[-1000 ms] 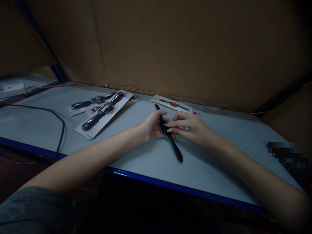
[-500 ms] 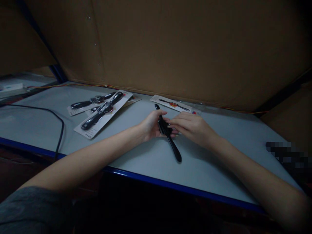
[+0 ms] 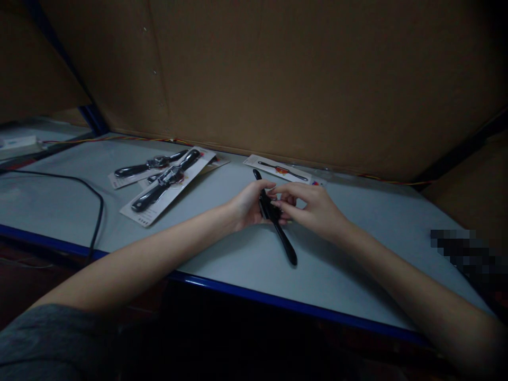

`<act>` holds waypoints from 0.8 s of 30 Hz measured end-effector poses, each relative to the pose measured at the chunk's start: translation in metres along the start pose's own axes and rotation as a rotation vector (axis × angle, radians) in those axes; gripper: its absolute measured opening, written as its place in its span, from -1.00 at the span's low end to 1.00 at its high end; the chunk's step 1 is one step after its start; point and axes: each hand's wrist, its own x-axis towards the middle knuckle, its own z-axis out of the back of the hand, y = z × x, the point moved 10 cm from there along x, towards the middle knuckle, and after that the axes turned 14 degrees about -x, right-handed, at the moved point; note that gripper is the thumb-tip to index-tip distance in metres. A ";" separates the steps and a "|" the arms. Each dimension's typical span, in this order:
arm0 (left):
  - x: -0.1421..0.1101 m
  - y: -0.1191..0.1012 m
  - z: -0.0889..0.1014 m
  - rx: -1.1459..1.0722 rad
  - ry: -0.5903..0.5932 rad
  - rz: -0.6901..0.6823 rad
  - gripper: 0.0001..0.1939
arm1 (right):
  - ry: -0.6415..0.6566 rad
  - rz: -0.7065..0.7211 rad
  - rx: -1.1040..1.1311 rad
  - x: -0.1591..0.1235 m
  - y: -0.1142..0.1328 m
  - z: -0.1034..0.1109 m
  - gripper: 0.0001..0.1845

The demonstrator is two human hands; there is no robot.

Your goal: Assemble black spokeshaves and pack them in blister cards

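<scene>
A black spokeshave [image 3: 286, 246] with two long handles lies slantwise across my left hand [image 3: 249, 205], its near handle pointing towards the front of the table. That hand is closed around the middle from the left, thumb over the top and fingers beneath. My right hand [image 3: 315, 207] comes in from the right with thumb and fingers bent together at the tool's middle. Whatever small part lies between those fingertips is hidden. Behind the hands is a flat card pack [image 3: 278, 169] picturing a similar black tool with an orange-red middle.
Several carded packs [image 3: 164, 182] with black-handled tools overlap at the left. A black cable [image 3: 102, 206] curves over the table's left side and front edge. Cardboard panelling [image 3: 278, 79] stands behind the grey tabletop [image 3: 357, 264]; thin red and yellow wires [image 3: 138, 138] run along its foot.
My right hand's fingers have shifted on the middle of the spokeshave, the index finger now more arched. My left hand and the spokeshave have barely moved.
</scene>
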 end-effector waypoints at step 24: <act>-0.002 -0.001 -0.001 -0.024 -0.034 -0.012 -0.73 | 0.088 -0.177 0.157 -0.002 -0.012 -0.010 -0.89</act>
